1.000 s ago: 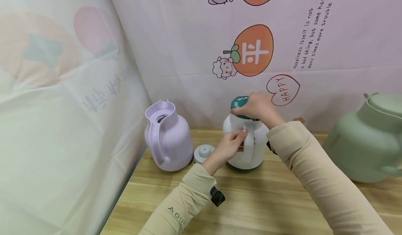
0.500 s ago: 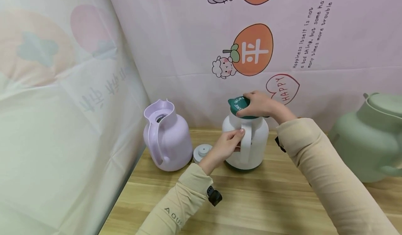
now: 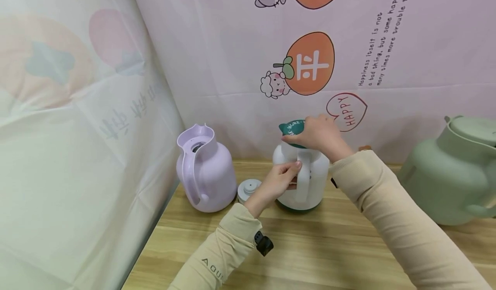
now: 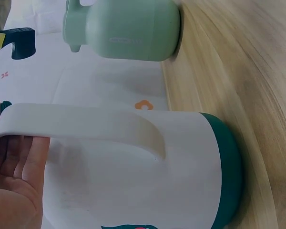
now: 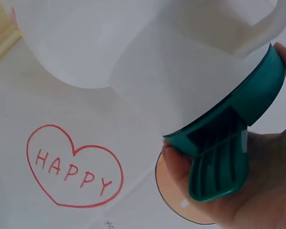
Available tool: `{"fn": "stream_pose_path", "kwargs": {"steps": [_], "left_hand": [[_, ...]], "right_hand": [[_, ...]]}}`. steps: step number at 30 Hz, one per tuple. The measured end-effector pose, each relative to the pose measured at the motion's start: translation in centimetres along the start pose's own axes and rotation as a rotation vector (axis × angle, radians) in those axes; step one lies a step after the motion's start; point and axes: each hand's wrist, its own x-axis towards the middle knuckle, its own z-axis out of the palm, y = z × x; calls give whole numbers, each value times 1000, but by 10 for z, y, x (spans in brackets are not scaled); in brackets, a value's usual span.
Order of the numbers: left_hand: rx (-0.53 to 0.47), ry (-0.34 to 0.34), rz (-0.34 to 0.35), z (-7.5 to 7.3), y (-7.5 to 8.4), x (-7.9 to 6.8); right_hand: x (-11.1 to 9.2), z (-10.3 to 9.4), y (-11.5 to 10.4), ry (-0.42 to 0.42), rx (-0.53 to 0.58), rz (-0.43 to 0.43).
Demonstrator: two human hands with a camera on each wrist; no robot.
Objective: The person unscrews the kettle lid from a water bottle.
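A white thermos jug [image 3: 317,182] with a green base stands upright on the wooden table. Its green lid [image 3: 293,127], printed with white lettering, sits on the neck. My right hand [image 3: 320,135] grips the lid from above, thumb on the near side and fingers over the far side. In the right wrist view, a ribbed green tab [image 5: 219,167] sticks out from the lid's edge beside my palm. My left hand [image 3: 277,181] holds the jug's white handle [image 4: 86,121], fingers passing through it and thumb against it.
Left of the white jug stands a lilac jug [image 3: 211,178] with its mouth uncovered. A round grey stopper [image 3: 249,188] lies between them on the table [image 3: 310,251]. A large sage-green jug [image 3: 445,178] stands at the right. Printed cloth [image 3: 232,66] hangs behind and at the left.
My right hand shifted right across the lid, then back left with the thumb along its near edge. The lid has turned slightly, its lettering and pointed edge shifting. My left hand stays on the handle.
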Motion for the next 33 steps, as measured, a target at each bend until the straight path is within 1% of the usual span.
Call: {"fn": "stream_pose_path", "kwargs": {"steps": [4,10,12,16,18,20,23,26,29,33], "left_hand": [[-3,-15,-11,1,-1,2],[13,-26,-6,0,1,1],[18,-32,-6,-1,1,1],[17,-42,-2,-4,0,2],[13,-39,-3,-5,-1,2],[13,-33,-5,-5,-2,3],[11,-29,-12,-6,-3,2],[6,-30,-15,-5,-4,2],[3,-31,-17,-5,-3,2],[1,-31,-24,-4,-1,0]], "right_hand": [[5,-2,3,-48,46,-31],[11,-5,9,-102,72,-89],[12,-7,12,-126,106,-116],[13,-9,16,-210,176,-176],[13,-9,16,-228,196,-187],[12,-8,16,-199,191,-170],[8,-5,13,-107,169,-114],[4,-2,10,-32,113,-68],[-2,0,8,0,56,-57],[-5,0,9,6,44,-77]]}}
